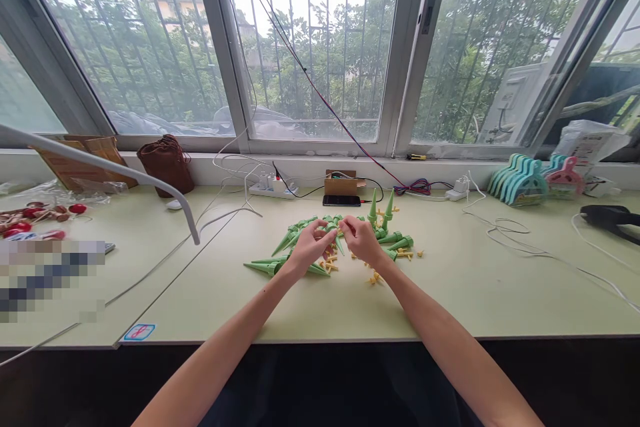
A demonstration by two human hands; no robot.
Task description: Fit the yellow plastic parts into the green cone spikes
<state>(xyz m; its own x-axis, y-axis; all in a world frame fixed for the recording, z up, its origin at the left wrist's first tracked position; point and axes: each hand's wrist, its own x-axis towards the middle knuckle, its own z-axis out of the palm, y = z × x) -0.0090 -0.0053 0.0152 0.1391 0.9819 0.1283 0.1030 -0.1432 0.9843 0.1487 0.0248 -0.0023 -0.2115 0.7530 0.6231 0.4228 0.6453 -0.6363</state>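
Note:
My left hand (309,247) and my right hand (361,239) meet over a pile of green plastic cone spikes (280,253) on the pale green table (450,293). Both hands have their fingers pinched together. Between them the left fingers grip a green cone spike (336,235), and the right fingers close on its end with a small piece I cannot make out. Small yellow plastic parts (376,276) lie scattered under and beside the hands. Two green cones (380,208) stand upright behind the right hand.
A phone (341,200), a small cardboard box (341,185) and a power strip (273,188) with cables sit by the window. A brown pouch (167,164) and red items (35,213) are at the left, teal hangers (520,179) at the right. A white tube (115,173) arches over the left.

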